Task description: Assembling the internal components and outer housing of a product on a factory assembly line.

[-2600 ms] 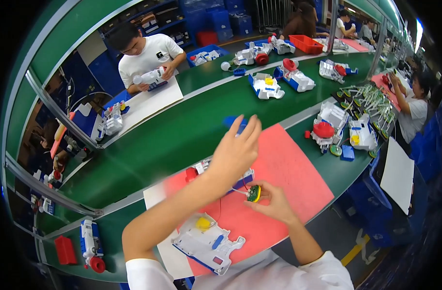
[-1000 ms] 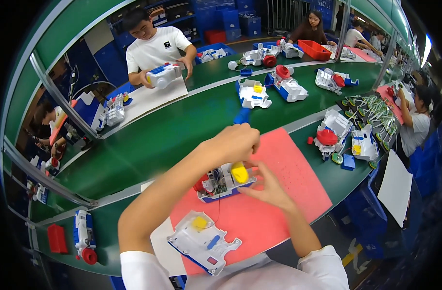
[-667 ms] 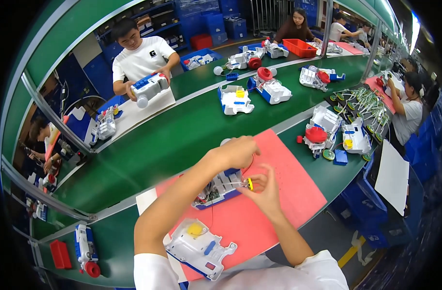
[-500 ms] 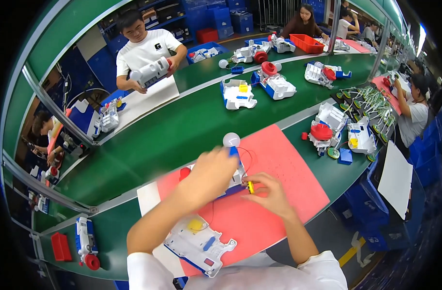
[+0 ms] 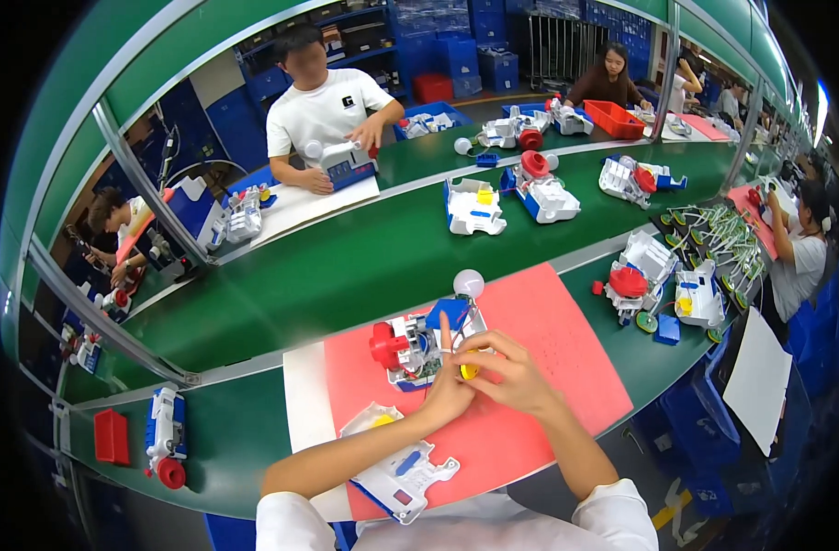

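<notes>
Your left hand point(image 5: 449, 390) came down, forefinger raised | your right hand point(image 5: 511, 372) pinches small yellow part point(image 5: 468, 371) | white-blue plastic toy with red wheel point(image 5: 415, 342) stays on red mat point(image 5: 566, 367), touching both hands

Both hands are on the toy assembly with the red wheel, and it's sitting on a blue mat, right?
Not quite. The head view shows the mat is red, not blue. The rest holds: the left hand and right hand meet at the toy assembly with the red wheel.
</notes>
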Available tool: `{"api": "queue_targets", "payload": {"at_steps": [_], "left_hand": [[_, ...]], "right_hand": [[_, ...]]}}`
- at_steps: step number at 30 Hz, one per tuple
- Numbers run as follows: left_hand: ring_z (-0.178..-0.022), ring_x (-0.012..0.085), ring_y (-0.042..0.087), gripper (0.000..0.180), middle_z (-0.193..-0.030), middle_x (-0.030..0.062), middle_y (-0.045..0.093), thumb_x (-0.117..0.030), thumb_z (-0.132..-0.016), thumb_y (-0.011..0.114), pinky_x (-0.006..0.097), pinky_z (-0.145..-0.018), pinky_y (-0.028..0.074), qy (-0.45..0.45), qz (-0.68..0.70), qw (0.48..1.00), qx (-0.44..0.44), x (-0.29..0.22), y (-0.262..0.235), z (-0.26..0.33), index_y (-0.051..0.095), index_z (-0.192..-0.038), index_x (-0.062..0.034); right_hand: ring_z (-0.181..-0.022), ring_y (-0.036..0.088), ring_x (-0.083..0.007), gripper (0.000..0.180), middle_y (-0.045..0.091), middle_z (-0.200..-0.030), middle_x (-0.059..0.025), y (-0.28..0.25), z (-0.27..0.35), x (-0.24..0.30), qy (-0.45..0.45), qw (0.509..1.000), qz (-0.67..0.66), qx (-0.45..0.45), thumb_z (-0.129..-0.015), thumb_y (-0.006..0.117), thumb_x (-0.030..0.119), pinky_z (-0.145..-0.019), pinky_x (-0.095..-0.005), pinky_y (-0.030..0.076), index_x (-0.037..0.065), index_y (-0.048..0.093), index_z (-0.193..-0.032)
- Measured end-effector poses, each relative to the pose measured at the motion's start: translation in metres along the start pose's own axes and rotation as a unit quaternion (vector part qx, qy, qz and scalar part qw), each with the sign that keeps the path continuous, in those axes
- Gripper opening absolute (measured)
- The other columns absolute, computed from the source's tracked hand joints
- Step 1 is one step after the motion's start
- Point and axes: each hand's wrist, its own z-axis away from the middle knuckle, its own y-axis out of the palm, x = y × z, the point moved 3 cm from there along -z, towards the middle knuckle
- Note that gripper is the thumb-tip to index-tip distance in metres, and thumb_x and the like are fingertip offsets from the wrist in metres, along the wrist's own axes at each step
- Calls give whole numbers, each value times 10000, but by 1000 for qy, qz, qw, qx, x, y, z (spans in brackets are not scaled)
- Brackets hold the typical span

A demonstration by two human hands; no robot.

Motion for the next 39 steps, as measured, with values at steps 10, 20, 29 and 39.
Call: {"api": "queue_targets", "payload": {"at_steps": [10, 20, 29, 39], "left_hand": [[-495, 153, 603, 91, -785, 72, 615, -53, -990, 506, 247, -373, 423, -270, 356, 894, -23, -20, -1, -7, 568, -997, 12], [-729, 83, 609, 198, -733, -10, 626, -223, -1006, 584, 254, -711, 483, -350, 341, 870, 63, -56, -81, 25, 599, -912, -49], [-568, 238, 647, 140, -596, 84, 631, -157, -814, 678, 358, -563, 495, -173, -263, 921, 229, -57, -133, -20, 697, -878, -33], [-738, 289, 678, 237, -743, 124, 649, -268, -851, 714, 391, -617, 523, -140, -410, 871, 233, -77, -106, -26, 683, -929, -47]], "right_hand": [[-943, 616, -263, 370, 608, -1035, -82, -23, -50, 0, 67, 982, -18, 178, -779, 781, 162, -815, -346, 513, 68, 698, -1128], [-920, 667, -184, 406, 693, -1066, -125, -28, -66, -43, 205, 935, -147, 247, -902, 723, 279, -762, -316, 521, 19, 662, -1206], [-1006, 632, -150, 384, 673, -1106, -77, -51, -7, -87, 253, 898, -238, 268, -901, 716, 121, -898, -305, 510, 36, 646, -1269], [-762, 620, -112, 300, 685, -970, -71, -56, -4, -98, 326, 878, -241, 253, -931, 664, 107, -690, -271, 494, -15, 673, -1206]]}}
